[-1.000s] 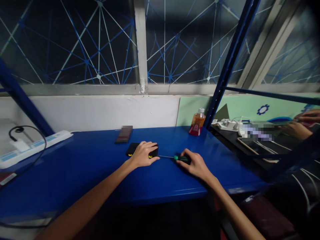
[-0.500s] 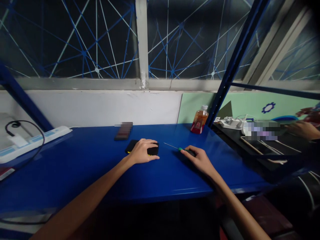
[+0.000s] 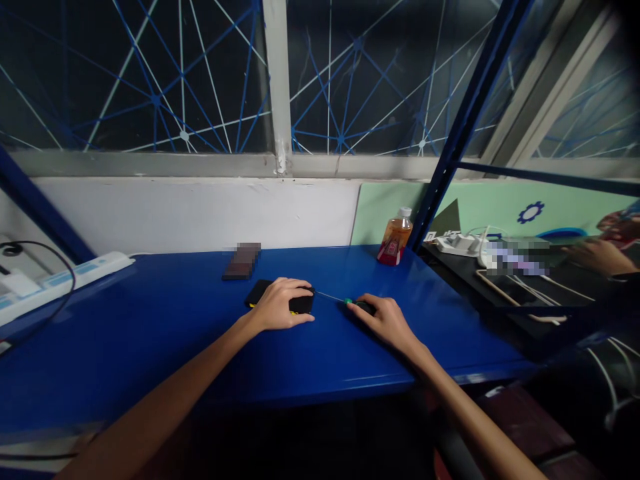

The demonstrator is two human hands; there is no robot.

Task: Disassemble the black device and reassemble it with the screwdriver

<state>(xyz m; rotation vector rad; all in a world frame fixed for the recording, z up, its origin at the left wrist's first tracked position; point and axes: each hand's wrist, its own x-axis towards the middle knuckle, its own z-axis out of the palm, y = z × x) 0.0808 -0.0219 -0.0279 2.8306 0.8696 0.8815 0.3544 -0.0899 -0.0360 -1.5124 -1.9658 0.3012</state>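
My left hand point(image 3: 278, 304) lies over a flat black case point(image 3: 303, 304) with a yellow strip along its near side. Its fingers hold the far edge while the thumb stretches along the near side. A screwdriver point(image 3: 349, 303) with a green and black handle and a long thin shaft is in my right hand point(image 3: 386, 317), closed round the handle. The shaft points left, and its tip is at the right end of the case; whether it touches I cannot tell. My palm and fingers cover part of the case.
A dark flat object point(image 3: 242, 265), partly blurred out, lies on the blue table point(image 3: 190, 320). A drink bottle point(image 3: 395, 237) stands at the back right. On the left is a white power strip point(image 3: 65, 283). Another person's hand point(image 3: 603, 257) is over the black table on the right.
My right hand has moved left with the screwdriver, bringing its tip up to the right end of the case. My left hand keeps its hold. The view has shifted slightly.
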